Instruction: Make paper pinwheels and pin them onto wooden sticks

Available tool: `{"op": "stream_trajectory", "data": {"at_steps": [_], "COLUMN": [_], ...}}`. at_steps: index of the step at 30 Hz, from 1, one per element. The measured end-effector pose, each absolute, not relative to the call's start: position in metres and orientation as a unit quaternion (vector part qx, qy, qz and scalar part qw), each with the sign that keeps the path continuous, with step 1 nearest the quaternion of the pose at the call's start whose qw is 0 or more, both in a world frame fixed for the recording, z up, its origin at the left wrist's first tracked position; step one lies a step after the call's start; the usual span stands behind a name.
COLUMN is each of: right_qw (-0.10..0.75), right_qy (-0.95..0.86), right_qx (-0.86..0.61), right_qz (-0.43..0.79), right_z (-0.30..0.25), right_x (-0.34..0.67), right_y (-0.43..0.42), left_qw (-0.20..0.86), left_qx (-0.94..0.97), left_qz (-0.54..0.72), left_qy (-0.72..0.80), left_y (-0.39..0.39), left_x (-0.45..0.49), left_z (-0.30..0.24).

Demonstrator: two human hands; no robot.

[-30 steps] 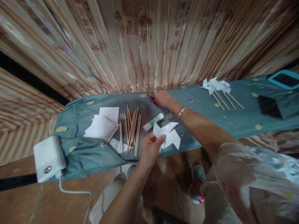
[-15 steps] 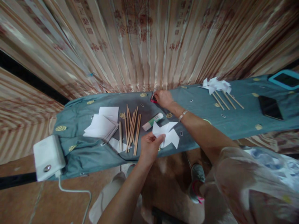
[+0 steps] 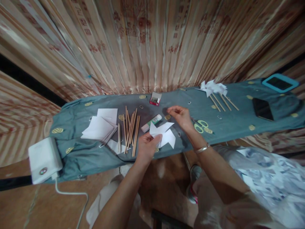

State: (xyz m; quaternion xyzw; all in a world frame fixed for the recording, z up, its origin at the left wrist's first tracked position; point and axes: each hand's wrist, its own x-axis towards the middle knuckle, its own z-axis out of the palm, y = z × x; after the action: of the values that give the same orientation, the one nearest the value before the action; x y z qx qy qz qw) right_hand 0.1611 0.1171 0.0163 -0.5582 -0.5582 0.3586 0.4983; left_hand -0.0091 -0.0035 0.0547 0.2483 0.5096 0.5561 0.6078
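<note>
My left hand (image 3: 148, 146) pinches a white paper pinwheel (image 3: 168, 137) by its middle, over the front edge of the cloth-covered table. My right hand (image 3: 180, 116) is raised to the right of it, thumb and fingertips pressed together; whatever they hold is too small to make out. Beyond both hands stands a small red box (image 3: 155, 99), its lid up and small dark pieces inside. A glue stick (image 3: 151, 123) lies just behind the pinwheel. Green-handled scissors (image 3: 199, 126) lie beside my right wrist, partly hidden by it.
Wooden sticks (image 3: 131, 132) and a stack of white paper (image 3: 99, 127) lie to the left, near a white power bank (image 3: 45, 160) with a cable. Finished pinwheels on sticks (image 3: 214, 90), a black phone (image 3: 262, 109) and a blue-framed tablet (image 3: 280, 82) lie to the right.
My right hand has left the red box and come back toward the pinwheel, fingertips pinched. The box and scissors now show more fully. My left hand keeps its hold on the pinwheel.
</note>
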Motion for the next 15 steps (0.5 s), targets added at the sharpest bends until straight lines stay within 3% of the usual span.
{"op": "stream_trajectory", "data": {"at_steps": [8,12,15], "right_qw": [0.426,0.270,0.224], "right_qy": [-0.598,-0.725,-0.758], "right_qx": [-0.614,-0.605,-0.590], "right_qz": [0.288,0.189,0.167], "right_z": [0.009,0.020,0.024], "right_x": [0.175,0.170,0.166], "right_y": [0.060,0.055,0.053], "left_qw": [0.609,0.596,0.586], "left_qx": [0.237,0.246,0.247], "left_qz": [0.558,0.561,0.562], "left_qy": [0.511,0.519,0.529], "left_y": [-0.001,0.000,0.002], "left_x": [-0.004,-0.002,-0.001], "left_z": [0.058,0.057,0.055]}}
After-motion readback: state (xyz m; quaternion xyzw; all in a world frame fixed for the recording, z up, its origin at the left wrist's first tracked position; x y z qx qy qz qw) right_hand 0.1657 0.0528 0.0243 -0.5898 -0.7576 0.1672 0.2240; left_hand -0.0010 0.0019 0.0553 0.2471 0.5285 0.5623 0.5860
